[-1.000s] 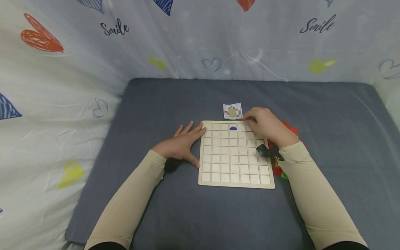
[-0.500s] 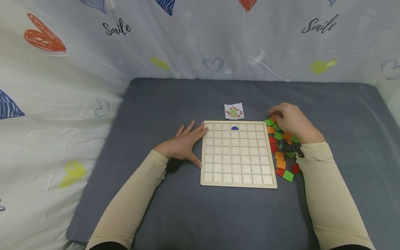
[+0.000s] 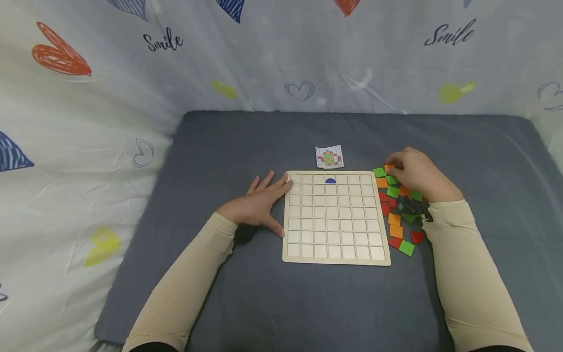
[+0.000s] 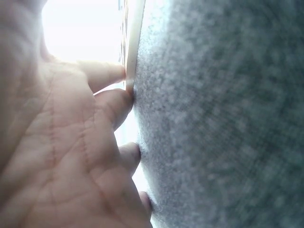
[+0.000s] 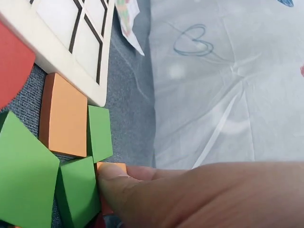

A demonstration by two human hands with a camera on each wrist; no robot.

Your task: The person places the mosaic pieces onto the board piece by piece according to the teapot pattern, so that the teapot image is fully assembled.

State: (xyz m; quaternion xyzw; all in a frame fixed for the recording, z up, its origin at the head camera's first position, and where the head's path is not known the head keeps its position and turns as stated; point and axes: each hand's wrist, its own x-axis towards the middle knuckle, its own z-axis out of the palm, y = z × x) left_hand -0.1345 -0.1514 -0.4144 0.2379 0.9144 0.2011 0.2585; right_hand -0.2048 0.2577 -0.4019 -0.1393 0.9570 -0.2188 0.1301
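Note:
My left hand has its fingers spread, with fingertips and thumb against the left edge of a pale wooden grid board. In the left wrist view that hand's palm faces the camera beside the board's edge. A blue half-round piece sits in a top-row cell. Beyond the board's upper right corner, my right hand pinches an orange block between thumb and finger. The right wrist view has this orange block partly hidden by the thumb, close to green blocks.
Several red, orange and green blocks lie loose along the board's right side. A small paper card with a coloured pattern lies behind the board. The grey cloth-covered table meets a printed white curtain at the back.
My right hand has moved right from the board's top edge to the loose blocks and now grips an orange one. The left hand stays at the board's edge.

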